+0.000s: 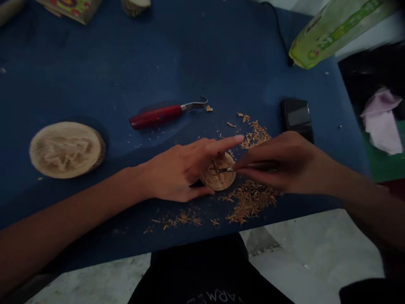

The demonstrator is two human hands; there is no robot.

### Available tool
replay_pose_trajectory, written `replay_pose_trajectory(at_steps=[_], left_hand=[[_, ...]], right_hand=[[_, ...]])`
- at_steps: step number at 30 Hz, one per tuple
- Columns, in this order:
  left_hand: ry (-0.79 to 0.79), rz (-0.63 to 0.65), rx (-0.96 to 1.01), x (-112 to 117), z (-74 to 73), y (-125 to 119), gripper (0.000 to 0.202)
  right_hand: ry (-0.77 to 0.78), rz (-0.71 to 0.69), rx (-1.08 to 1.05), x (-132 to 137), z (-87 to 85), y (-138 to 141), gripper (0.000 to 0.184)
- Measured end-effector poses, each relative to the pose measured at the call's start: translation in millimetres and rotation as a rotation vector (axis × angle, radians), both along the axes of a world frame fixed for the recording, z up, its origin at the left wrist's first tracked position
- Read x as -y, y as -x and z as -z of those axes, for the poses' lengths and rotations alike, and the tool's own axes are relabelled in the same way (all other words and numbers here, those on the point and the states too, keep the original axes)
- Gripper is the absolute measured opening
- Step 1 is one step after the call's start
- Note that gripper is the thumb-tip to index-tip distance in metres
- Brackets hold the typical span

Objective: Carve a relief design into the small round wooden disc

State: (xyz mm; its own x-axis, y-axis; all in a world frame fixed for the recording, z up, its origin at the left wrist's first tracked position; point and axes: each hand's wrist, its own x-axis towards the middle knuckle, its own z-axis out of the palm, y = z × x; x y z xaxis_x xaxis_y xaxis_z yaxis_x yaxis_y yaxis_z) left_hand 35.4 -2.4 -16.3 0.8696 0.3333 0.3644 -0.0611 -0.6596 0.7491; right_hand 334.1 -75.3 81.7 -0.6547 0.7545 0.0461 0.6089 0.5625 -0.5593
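A small round wood slice (223,179) with a cut pattern on its face lies near the table's front edge. My left hand (186,169) grips its left side between thumb and fingers, with the index finger stretched out above it. In my right hand (281,162) is a slim carving tool (228,169), its metal tip touching the slice's face; my fingers hide most of the handle. Wood shavings (251,200) are heaped beside the slice, with more scattered around it. Beyond my left hand rests a hook knife (158,116) with a red handle.
A larger carved wood slice (65,150) lies on the blue table (190,50) at left. A black phone-like object (296,116) sits beyond my right hand. At the back right is a green-labelled plastic bottle (329,36); another wood piece (135,6) is at the far edge.
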Motion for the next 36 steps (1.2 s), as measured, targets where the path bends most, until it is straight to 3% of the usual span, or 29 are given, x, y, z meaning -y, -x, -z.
replay_pose_trajectory(at_steps=[2, 5, 11, 16, 18, 22, 25, 36], left_hand=[[-0.002, 0.01, 0.016, -1, 0.1, 0, 0.114], [0.011, 0.021, 0.042, -2, 0.9, 0, 0.111], [0.008, 0.004, 0.044, -3, 1.3, 0, 0.11], [0.004, 0.005, 0.03, -3, -1.5, -1, 0.112], [-0.011, 0.0, 0.019, -3, -1.7, -1, 0.113], [-0.031, -0.003, -0.003, -2, -0.9, 0, 0.116], [-0.04, -0.001, -0.004, -2, -1.0, 0, 0.115], [0.037, 0.027, 0.007, 0, -1.6, 0, 0.114]], right_hand=[[0.093, 0.054, -0.104, -1, 5.0, -6, 0.016], [0.048, 0.108, -0.097, 5, 0.9, -12, 0.013], [-0.198, 0.035, 0.078, 22, -20.5, -1, 0.023], [-0.527, 0.001, 0.345, 30, -15.0, 13, 0.033], [-0.544, 0.027, 0.376, 35, -10.8, 15, 0.034], [-0.357, 0.132, 0.398, 41, -4.5, 9, 0.024], [-0.205, 0.177, 0.358, 36, -0.3, 3, 0.03], [0.076, 0.234, 0.088, 13, 3.3, -7, 0.035]])
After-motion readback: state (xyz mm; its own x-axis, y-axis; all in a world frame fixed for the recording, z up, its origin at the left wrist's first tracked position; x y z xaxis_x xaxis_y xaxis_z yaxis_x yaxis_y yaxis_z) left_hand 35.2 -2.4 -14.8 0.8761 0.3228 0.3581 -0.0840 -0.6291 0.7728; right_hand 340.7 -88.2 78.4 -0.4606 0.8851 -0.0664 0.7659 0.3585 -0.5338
